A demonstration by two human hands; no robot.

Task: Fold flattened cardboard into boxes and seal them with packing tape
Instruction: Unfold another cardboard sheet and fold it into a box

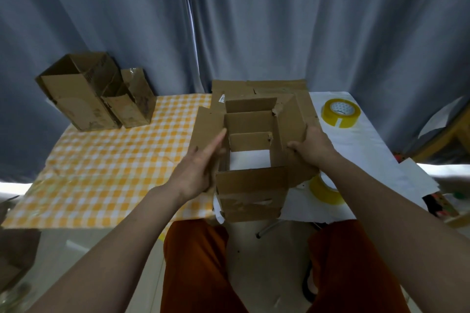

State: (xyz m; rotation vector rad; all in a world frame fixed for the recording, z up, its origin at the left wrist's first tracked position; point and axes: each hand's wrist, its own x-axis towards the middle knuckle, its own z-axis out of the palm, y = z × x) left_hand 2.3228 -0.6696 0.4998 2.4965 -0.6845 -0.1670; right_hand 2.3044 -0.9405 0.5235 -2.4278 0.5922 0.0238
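Brown cardboard box point(250, 187), yellow tape roll point(340, 112), orange-checked tablecloth point(106, 160).

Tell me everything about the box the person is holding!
The box is brown cardboard, worn, with torn tape patches on its near side. It is opened into a square tube: you can see white table cover through it. Its flaps stick out, unfolded, and no fresh tape shows. It sits at the table's near edge. The left hand lies with straight fingers against its left side; the right hand holds its right flap.
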